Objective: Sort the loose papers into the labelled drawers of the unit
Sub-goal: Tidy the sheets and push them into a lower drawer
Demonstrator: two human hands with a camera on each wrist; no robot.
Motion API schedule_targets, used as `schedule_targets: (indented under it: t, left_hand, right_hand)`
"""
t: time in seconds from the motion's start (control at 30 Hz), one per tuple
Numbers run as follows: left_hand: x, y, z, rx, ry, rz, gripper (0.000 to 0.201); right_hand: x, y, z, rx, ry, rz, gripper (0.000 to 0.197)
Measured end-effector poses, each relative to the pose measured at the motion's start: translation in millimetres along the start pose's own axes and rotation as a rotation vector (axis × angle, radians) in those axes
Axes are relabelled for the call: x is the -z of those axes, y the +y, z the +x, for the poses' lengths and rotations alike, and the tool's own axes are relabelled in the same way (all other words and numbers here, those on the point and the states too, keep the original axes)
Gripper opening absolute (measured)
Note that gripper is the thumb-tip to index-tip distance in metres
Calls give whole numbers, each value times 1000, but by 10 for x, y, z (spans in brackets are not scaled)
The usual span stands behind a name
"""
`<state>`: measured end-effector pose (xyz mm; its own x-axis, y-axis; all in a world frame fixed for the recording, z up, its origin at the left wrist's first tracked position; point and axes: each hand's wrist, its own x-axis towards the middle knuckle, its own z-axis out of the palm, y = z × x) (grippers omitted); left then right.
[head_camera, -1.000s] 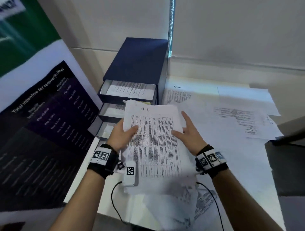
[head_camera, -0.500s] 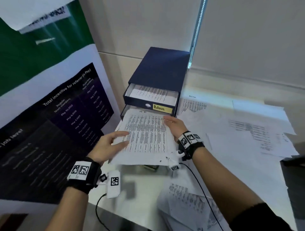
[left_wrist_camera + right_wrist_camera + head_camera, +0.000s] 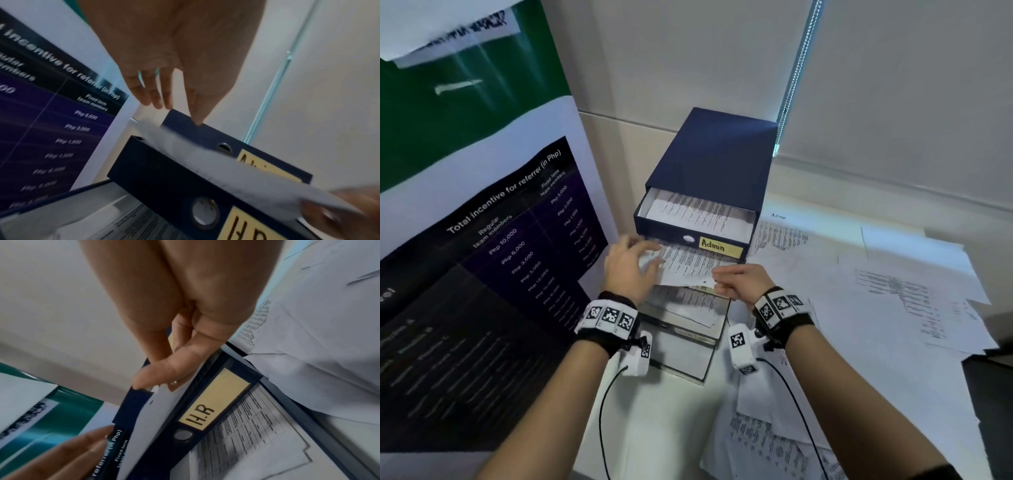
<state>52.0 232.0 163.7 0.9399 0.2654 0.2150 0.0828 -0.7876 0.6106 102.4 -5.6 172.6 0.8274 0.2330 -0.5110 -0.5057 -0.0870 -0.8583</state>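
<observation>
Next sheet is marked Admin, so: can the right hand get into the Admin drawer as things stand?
Probably yes. The Admin drawer is pulled open with nothing above it, but the right hand pinches the HR sheet and must let go first.

The drawer unit (image 3: 714, 164) sits tight against the poster board (image 3: 493, 260) on its left, 3 pulled-out drawers filling the space in front, while the paper-strewn desk (image 3: 859, 308) to its right lies low and passable.
</observation>
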Motion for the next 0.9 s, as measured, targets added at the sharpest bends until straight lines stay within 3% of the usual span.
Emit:
schedule_targets:
  t: [0.07,0.17,0.3,0.4,0.43,0.5,0.57,0.67,0.77,0.83,0.9]
  left_hand:
    - [-88,84,-69,-143,-124,41,21]
    - [-308,135,-148,-244,-337,152,56]
    - [-533,47,-31,-244,-426,315,75]
    - [-615,130,84,-198,-456,404,80]
    - [-617,214,118,-191,-470,416,77]
    - [-648,417,172,-196,-509,346,60]
    - [-649,743,146,-245,-502,5,32]
    - [-680,1305,8,-284,-506,-486,16]
    - [-1095,1612,-167,-170,-654,-569,15]
    - [-1579,1561,-283,-29,-762,-419,18]
    - [-2043,1426,-437,113,-898,-142,44]
  right_hand:
    - [-74,-41,119,-37,6,32,17]
    - [-129,-55,201,-46,-50,44,23]
    - [150,2,64,-27,-84,224,19]
    - [736,260,-153,2,31,205,22]
    - [998,406,-212,0,123,99,24]
    - [1558,751,-281,-45,309,-405,36]
    - [1984,1105,-342,-223,298,-918,69]
    - [2316,1554,-402,-405,297,-1114,112]
    - [2586,1812,-494,-488,542,-978,123]
    - [2721,1891,-552,-528,630,-881,125]
    - [2801,1921,-594,-539,629,-913,123]
